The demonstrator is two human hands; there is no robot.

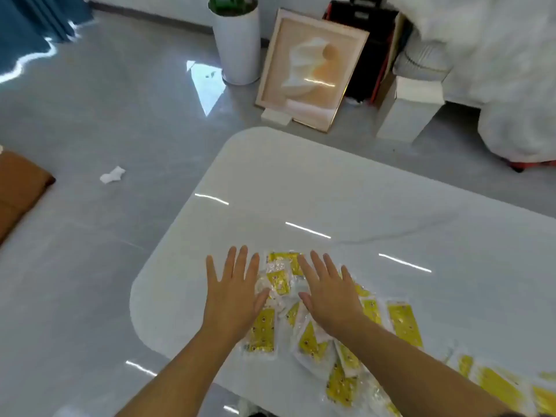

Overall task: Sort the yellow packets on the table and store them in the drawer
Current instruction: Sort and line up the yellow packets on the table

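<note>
Forearms reach in over the table (301,176). Left hand (233,291) and right hand (329,291) flat, fingers spread, gripping nothing, above scattered packets (279,276): yellow printed panels in clear glossy wrap, overlapping.

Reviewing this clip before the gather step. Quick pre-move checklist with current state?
1. Left hand free: ok, open, fingers spread, holding nothing.
2. Right hand free: ok, open and flat, palm down.
3. Hands placed over the yellow packets: ok, one on each side of the far end of the pile; whether they touch it, cannot tell.
4. Packets sorted: not ok, scattered, overlapping, at mixed angles, trailing toward the right edge of the frame.
5. Packets all on the table: cannot tell, the pile runs out of frame at lower right.
6. Drawer located and open: cannot tell, no drawer in view.
</note>
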